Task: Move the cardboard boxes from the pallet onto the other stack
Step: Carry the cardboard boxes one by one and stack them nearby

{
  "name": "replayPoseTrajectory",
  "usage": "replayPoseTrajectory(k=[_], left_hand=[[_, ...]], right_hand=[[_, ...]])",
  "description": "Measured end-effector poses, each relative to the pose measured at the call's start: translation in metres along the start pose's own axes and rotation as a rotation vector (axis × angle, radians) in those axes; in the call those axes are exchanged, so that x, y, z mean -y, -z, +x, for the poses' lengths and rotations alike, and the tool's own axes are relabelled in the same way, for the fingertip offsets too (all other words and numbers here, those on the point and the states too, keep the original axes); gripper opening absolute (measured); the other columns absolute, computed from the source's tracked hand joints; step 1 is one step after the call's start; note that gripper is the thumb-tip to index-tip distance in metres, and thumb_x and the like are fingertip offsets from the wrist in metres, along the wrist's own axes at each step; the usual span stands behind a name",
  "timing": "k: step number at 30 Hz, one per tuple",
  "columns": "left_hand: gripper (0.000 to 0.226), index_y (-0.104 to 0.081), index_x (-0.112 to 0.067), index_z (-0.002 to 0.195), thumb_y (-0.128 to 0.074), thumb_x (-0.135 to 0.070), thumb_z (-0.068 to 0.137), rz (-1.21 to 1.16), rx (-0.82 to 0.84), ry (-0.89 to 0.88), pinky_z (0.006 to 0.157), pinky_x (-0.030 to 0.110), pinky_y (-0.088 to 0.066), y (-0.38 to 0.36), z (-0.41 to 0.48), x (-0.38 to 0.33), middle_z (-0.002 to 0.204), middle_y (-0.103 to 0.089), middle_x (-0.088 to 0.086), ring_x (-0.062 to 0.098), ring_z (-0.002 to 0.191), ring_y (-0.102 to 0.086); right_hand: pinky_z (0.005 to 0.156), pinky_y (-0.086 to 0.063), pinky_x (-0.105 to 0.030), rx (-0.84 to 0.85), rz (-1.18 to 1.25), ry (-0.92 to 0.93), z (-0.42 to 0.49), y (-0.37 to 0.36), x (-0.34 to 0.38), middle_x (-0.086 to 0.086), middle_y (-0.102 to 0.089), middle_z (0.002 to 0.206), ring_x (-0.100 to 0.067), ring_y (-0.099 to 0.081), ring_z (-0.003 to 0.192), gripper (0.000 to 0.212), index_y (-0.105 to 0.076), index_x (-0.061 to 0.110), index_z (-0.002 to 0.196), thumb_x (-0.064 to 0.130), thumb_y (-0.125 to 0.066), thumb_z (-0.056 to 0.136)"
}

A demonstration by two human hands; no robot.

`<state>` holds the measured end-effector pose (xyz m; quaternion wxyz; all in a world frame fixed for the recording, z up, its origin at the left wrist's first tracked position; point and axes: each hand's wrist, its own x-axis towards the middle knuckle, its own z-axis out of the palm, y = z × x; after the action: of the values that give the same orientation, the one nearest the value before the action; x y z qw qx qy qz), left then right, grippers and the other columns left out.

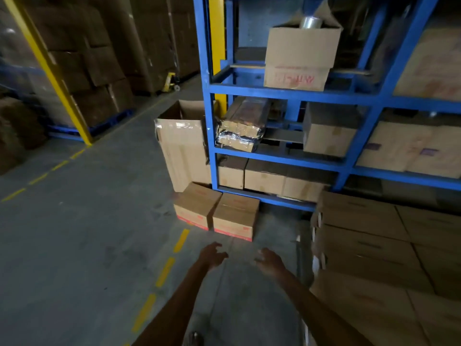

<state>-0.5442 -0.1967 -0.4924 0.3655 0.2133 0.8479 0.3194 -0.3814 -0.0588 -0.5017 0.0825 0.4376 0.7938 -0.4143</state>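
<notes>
A: Head view, hands?
B: left hand [213, 255] and right hand [270, 259] both empty, fingers loose and slightly curled, held out over the concrete floor [87, 245].
A: Boxes?
B: pair of cardboard boxes [235, 216] closed, side by side and touching, on the floor just ahead of the hands, at the foot of the blue rack [212, 136]. Box stack [369, 245] close on the right, beside the right forearm.

A blue metal rack [274, 92] is standing on the grey floor [87, 233]. On its upper shelf an open carton [299, 56] is holding a roll of clear tape [307, 22]. A plastic-wrapped bundle [240, 128] is lying one shelf lower. A yellow pallet jack [171, 82] is standing far behind.
</notes>
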Motion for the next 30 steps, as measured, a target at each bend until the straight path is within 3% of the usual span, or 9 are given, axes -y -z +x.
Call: replayPoseTrajectory(k=[2,9,14,23,28,30], left_hand=[[0.066,-0.057,-0.01,0.13,-0.076,-0.034,0.071,0.004,0.042,-0.018,0.093,0.035,-0.05,0.026,0.054,0.001,0.129,-0.059,0.016,0.033,0.115,-0.06],[0.051,-0.054,-0.011,0.132,-0.069,-0.026,0.086,0.118,0.124,-0.014,0.097,0.032,-0.049,0.089,0.19,-0.007,0.128,-0.061,0.013,0.026,0.117,-0.06],[0.046,-0.057,-0.01,0.128,-0.069,-0.024,0.086,0.12,0.176,0.008,0.098,0.031,-0.048,0.113,0.291,-0.025,0.125,-0.064,0.014,0.024,0.115,-0.061],[0.047,-0.055,-0.015,0.131,-0.067,-0.026,0.087,0.138,0.219,0.159,0.093,0.027,-0.045,0.116,0.492,-0.064,0.126,-0.062,0.009,0.023,0.114,-0.06],[0.046,-0.057,-0.015,0.129,-0.068,-0.026,0.086,0.115,0.226,0.236,0.097,0.035,-0.049,0.091,0.622,-0.058,0.127,-0.063,0.01,0.025,0.112,-0.062],[0.045,-0.057,-0.015,0.129,-0.068,-0.027,0.086,0.145,0.213,0.24,0.095,0.031,-0.048,0.075,0.672,-0.048,0.128,-0.063,0.008,0.025,0.112,-0.061]], right_hand=[[0.101,-0.036,-0.022,-0.02,0.02,-0.037,0.048,-0.003,0.028,-0.008,-0.048,0.146,-0.023,-0.047,0.132,0.061,-0.044,0.008,0.141,0.039,-0.063,0.092],[0.099,-0.047,-0.029,-0.065,0.257,-0.222,0.157,-0.007,0.107,-0.011,-0.058,0.135,-0.024,-0.059,0.118,0.059,-0.049,0.011,0.138,0.03,-0.07,0.086],[0.093,-0.04,-0.02,-0.037,0.23,-0.289,0.251,0.0,0.139,-0.009,-0.057,0.136,-0.023,-0.055,0.122,0.06,-0.045,0.014,0.14,0.034,-0.067,0.088],[0.1,-0.039,-0.025,-0.008,0.209,-0.418,0.451,0.026,0.133,-0.008,-0.058,0.136,-0.023,-0.054,0.125,0.052,-0.049,0.014,0.137,0.032,-0.063,0.09],[0.087,-0.04,-0.022,-0.006,0.226,-0.485,0.569,0.028,0.11,-0.007,-0.057,0.136,-0.026,-0.056,0.122,0.05,-0.048,0.016,0.138,0.031,-0.06,0.092],[0.088,-0.04,-0.023,-0.023,0.238,-0.514,0.611,0.022,0.094,-0.007,-0.054,0.14,-0.027,-0.053,0.125,0.053,-0.046,0.016,0.141,0.034,-0.06,0.092]])
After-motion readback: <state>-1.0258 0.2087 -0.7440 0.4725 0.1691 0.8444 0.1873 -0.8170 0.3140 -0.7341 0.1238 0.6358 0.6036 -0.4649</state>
